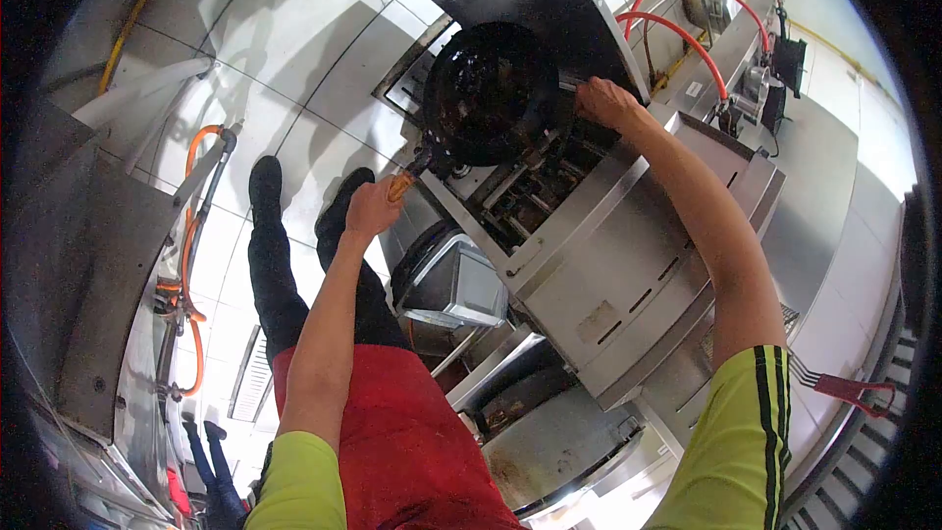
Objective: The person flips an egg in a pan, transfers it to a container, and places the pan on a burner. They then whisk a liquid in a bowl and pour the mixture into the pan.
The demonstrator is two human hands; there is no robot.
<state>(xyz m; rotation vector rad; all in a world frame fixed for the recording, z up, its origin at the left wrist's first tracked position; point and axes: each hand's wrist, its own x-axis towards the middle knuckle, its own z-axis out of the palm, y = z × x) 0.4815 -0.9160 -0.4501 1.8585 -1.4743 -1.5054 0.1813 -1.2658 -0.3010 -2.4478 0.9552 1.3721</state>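
Observation:
A black wok (pixel 461 103) sits over the open burner section of a steel stove (pixel 579 280), its inside dark with a few glints. My left hand (pixel 373 208) is closed around the wok's wooden handle (pixel 399 185), which points toward me. On the far side of the wok, my right hand (pixel 608 103) is at the stove's steel edge with its fingers curled. What lies between those fingers is too dark and small to make out. Burner pipes and grates (pixel 535 191) show below the wok's rim.
Red hoses (pixel 677 25) run behind the stove. Below it stands a grey plastic container (pixel 469 280). A red-handled utensil (pixel 854 391) hangs at right. Orange hoses (pixel 191 265) and steel equipment (pixel 88 265) are at left. Another person's legs (pixel 218 476) show at lower left.

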